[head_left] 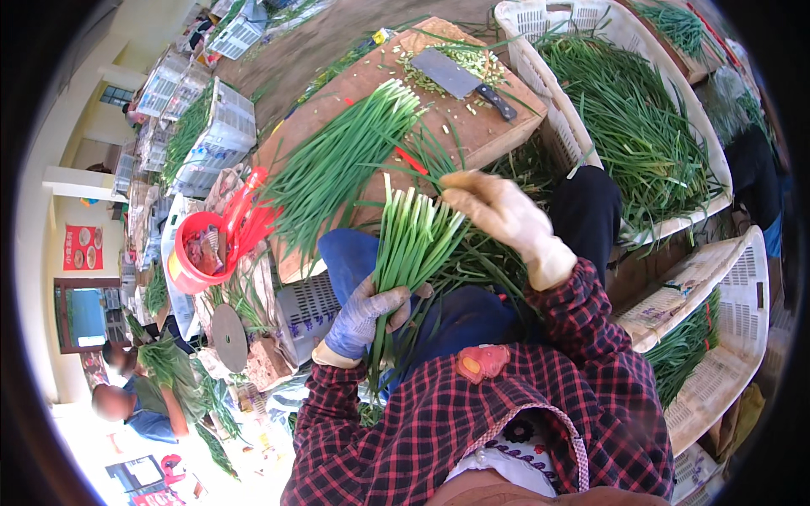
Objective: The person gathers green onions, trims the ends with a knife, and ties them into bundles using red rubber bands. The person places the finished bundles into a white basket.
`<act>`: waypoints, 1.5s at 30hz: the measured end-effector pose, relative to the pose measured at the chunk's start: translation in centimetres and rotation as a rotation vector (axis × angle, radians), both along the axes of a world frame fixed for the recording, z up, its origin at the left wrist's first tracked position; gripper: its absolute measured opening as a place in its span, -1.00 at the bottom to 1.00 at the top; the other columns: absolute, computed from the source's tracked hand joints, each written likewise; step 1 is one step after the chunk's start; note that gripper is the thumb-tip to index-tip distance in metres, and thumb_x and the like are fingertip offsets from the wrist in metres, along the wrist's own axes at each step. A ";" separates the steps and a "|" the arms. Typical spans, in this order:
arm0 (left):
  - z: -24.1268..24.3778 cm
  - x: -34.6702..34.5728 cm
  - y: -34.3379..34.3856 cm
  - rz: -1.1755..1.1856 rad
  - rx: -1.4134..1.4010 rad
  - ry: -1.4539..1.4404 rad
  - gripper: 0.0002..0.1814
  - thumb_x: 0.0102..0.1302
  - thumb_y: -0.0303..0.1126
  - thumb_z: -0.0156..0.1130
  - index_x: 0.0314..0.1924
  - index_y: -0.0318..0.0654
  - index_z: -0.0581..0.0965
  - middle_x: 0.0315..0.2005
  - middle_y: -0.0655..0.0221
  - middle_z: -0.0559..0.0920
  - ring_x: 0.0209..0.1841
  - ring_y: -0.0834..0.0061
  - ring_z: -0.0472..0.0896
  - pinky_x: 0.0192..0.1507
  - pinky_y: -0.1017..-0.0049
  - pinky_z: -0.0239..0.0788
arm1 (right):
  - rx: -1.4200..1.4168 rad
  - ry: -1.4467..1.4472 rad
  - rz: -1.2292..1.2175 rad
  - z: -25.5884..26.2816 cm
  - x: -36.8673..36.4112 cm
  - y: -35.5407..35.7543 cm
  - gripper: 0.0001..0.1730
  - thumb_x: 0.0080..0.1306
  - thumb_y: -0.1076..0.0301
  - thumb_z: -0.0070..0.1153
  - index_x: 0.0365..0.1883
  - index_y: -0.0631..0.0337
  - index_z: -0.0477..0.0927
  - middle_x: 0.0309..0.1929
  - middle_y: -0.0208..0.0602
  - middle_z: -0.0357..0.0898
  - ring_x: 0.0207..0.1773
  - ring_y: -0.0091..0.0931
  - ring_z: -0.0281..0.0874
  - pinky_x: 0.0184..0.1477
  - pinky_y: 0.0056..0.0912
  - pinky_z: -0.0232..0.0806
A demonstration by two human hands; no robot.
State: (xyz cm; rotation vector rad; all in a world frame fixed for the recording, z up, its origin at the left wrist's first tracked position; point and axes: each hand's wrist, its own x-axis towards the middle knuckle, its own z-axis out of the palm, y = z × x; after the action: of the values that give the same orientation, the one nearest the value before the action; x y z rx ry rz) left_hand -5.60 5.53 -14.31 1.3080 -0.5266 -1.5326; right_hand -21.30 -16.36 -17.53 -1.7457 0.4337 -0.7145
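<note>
My left hand (367, 315), in a stained glove, grips a bunch of garlic chives (414, 237) above my lap, pale stem ends pointing away from me. My right hand (509, 218), also gloved and slightly blurred, is beside those stem ends with its fingers bent. A thin green leaf passes by its fingertips, and whether they pinch it is unclear. Beyond lies a larger bunch of chives (348, 148) on a wooden board (500, 142). A cleaver (446, 73) rests flat among cut stem pieces (484, 60) at the board's far end.
A white plastic crate (557, 104) heaped with loose chives stands at right; another crate (715, 386) holds tied bunches. Left of the board are a red bucket (202, 281), red strips (256, 234) and a grey disc (229, 338). A person (152, 405) sits further left near stacked crates (215, 142).
</note>
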 end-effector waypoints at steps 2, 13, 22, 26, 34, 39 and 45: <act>-0.5 0.1 -0.1 -0.027 0.009 -0.008 -0.44 0.28 -0.20 0.26 0.20 -0.34 0.39 -0.11 0.16 0.63 -0.64 0.71 0.31 -0.58 0.68 0.15 | 0.087 0.069 0.016 -0.6 1.8 1.0 -0.68 0.35 0.19 0.11 -0.16 0.30 0.60 -0.32 0.06 0.63 -0.21 -0.12 0.63 -0.13 -0.22 0.43; 0.5 -0.7 0.3 0.076 0.045 0.030 -0.52 0.31 -0.21 0.24 0.12 -0.32 0.41 -0.23 0.21 0.60 -0.63 0.71 0.32 -0.59 0.68 0.14 | 0.758 -0.132 -0.353 -7.7 7.1 -0.5 -0.58 0.47 0.04 0.00 -0.35 0.27 0.52 -0.51 -0.38 0.52 -0.44 -0.56 0.45 -0.32 -0.43 0.35; -0.2 1.8 1.5 0.299 -0.113 -0.020 -0.63 0.33 -0.24 0.21 0.02 -0.33 0.49 -0.22 0.22 0.61 -0.62 0.68 0.37 -0.61 0.66 0.13 | -0.760 0.977 0.290 -17.8 4.8 5.3 -0.27 0.26 0.10 0.16 0.37 0.10 0.31 0.38 -0.09 0.24 0.43 -0.06 0.11 0.45 -0.06 -0.04; -0.3 2.3 0.3 0.266 -0.085 -0.090 -0.61 0.31 -0.20 0.22 -0.05 -0.38 0.48 -0.24 0.18 0.59 -0.67 0.66 0.33 -0.66 0.63 0.13 | -0.662 0.909 0.294 -16.7 5.6 4.8 -0.47 0.23 0.15 0.18 0.18 0.03 0.50 0.22 -0.11 0.42 0.31 -0.11 0.29 0.31 -0.07 0.17; 0.4 5.6 -1.6 0.341 -0.146 -0.105 -0.61 0.31 -0.23 0.22 0.00 -0.38 0.48 -0.26 0.18 0.61 -0.63 0.63 0.39 -0.64 0.63 0.18 | -0.648 0.210 -0.280 -6.4 9.4 -3.4 -0.83 0.35 0.25 0.01 -0.26 0.00 0.65 -0.50 -0.09 0.57 -0.40 -0.10 0.58 -0.36 -0.01 0.43; -0.1 10.8 -4.7 0.325 -0.183 -0.091 -0.61 0.34 -0.20 0.19 -0.03 -0.41 0.51 -0.29 0.22 0.63 -0.61 0.64 0.44 -0.63 0.63 0.23 | -0.912 0.344 -0.266 -4.6 16.6 -10.3 -0.78 0.27 0.36 0.04 -0.18 -0.01 0.68 -0.32 -0.14 0.67 -0.24 -0.22 0.66 -0.24 -0.11 0.49; 0.9 14.6 -9.7 0.269 -0.023 -0.127 -0.55 0.36 -0.22 0.14 0.18 -0.25 0.43 -0.17 0.29 0.63 -0.51 0.68 0.50 -0.55 0.68 0.31 | -1.227 0.782 -0.053 -6.6 21.6 -13.8 -0.79 0.16 0.40 0.11 -0.24 0.17 0.68 -0.28 -0.23 0.68 -0.20 -0.38 0.69 -0.28 -0.23 0.51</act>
State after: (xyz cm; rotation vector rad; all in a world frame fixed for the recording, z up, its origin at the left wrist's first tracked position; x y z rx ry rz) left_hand 8.98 -4.16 -13.45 1.4034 -0.4271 -1.2260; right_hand 0.34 -30.13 -24.10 -3.2053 0.6168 -0.2585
